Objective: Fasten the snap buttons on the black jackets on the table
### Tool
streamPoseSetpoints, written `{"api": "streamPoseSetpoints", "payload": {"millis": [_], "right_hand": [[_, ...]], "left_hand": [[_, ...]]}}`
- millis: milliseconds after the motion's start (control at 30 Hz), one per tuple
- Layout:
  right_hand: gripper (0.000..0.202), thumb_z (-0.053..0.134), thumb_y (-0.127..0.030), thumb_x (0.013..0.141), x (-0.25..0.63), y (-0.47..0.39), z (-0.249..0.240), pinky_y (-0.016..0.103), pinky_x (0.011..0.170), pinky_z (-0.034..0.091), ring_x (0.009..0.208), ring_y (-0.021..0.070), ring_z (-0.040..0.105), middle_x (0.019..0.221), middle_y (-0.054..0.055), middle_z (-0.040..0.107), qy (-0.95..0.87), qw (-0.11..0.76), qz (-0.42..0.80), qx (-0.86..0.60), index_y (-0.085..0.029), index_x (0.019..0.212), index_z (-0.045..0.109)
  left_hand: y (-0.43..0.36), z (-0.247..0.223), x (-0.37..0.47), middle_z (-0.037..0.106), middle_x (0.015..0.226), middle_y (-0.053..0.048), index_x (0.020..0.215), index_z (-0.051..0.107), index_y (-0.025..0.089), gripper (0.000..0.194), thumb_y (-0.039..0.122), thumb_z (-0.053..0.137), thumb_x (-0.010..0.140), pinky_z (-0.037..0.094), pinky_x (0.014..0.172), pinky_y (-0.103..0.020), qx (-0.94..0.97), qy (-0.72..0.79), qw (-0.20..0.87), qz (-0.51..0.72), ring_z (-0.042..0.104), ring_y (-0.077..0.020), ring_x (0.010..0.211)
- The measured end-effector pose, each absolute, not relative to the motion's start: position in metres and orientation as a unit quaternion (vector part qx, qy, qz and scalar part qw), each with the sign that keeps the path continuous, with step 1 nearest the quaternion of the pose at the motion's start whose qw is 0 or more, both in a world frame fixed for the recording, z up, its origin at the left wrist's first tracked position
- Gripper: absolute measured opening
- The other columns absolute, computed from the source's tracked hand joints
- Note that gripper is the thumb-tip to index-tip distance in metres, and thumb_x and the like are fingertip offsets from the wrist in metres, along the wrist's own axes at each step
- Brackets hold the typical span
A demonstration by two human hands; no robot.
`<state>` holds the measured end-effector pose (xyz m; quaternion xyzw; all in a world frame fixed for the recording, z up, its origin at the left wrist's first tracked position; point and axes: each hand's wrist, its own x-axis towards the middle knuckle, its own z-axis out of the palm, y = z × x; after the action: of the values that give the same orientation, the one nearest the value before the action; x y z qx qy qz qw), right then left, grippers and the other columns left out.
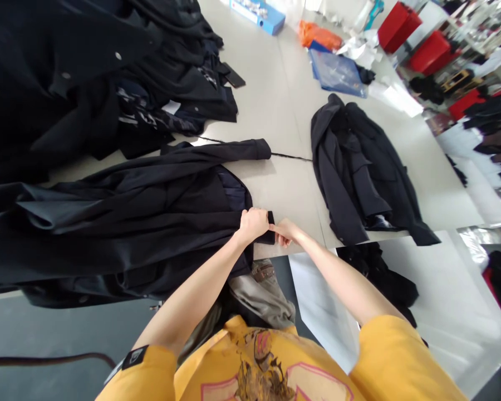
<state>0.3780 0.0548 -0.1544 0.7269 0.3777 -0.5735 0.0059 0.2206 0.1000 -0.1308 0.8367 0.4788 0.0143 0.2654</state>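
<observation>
A dark jacket (150, 223) lies stretched along the table's near edge, with one sleeve's cuff (266, 237) under my hands. My left hand (254, 223) is closed on that sleeve just short of its end. At the cuff's opening, the fingers of my right hand (286, 231) are curled and meet the left thumb. Whether a bit of the cuff edge sits between the right fingertips is too small to make out. The jacket's other sleeve reaches across the table above, and navy lining shows between the two.
A heap of dark garments (108, 78) covers the left of the table, with a phone (234, 75) beside it. Another folded dark jacket (359, 167) lies to the right. Farther back are a blue box (259, 15), an orange bag (319, 36) and a blue plastic folder (336, 69).
</observation>
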Motion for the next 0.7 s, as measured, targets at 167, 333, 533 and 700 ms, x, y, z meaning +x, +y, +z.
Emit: {"api": "streamPoseSetpoints", "payload": {"millis": [167,333,533,700], "right_hand": [[0.068,0.051,-0.070,0.090,0.379,0.052,-0.156,0.019,0.034,0.040,0.031,0.0120,0.053,0.038,0.007,0.057,0.375,-0.002,-0.585,0.719,-0.014,0.053,0.059],[0.068,0.052,-0.072,0.088,0.380,0.055,-0.156,0.021,0.035,0.044,0.033,0.0144,0.056,0.042,0.009,0.060,0.366,0.011,-0.596,0.714,-0.014,0.054,0.060],[0.068,0.049,-0.069,0.091,0.379,0.055,-0.154,0.019,0.033,0.039,0.033,0.0127,0.054,0.036,0.005,0.054,0.374,0.025,-0.588,0.717,-0.014,0.053,0.059],[0.050,0.057,-0.048,0.097,0.375,0.051,-0.155,0.020,0.043,0.046,0.041,0.0099,0.054,0.046,0.000,0.055,0.386,0.001,-0.555,0.736,-0.011,0.064,0.063]], "left_hand": [[0.104,-0.131,0.231,0.070,0.102,-0.015,0.096,0.070,0.013,0.021,0.022,0.051,0.091,0.047,0.087,-0.043,0.840,0.476,0.258,0.011,0.065,-0.0309,0.100],[0.100,-0.137,0.226,0.069,0.104,-0.015,0.098,0.067,0.014,0.022,0.019,0.046,0.093,0.045,0.087,-0.043,0.847,0.471,0.246,0.028,0.063,-0.0303,0.102],[0.097,-0.134,0.230,0.068,0.102,-0.015,0.098,0.065,0.012,0.025,0.021,0.043,0.097,0.043,0.087,-0.045,0.843,0.483,0.230,0.047,0.062,-0.0308,0.101],[0.097,-0.137,0.265,0.064,0.110,-0.012,0.103,0.064,0.017,0.023,0.027,0.043,0.100,0.041,0.090,-0.041,0.859,0.421,0.243,0.160,0.056,-0.0275,0.107]]}}
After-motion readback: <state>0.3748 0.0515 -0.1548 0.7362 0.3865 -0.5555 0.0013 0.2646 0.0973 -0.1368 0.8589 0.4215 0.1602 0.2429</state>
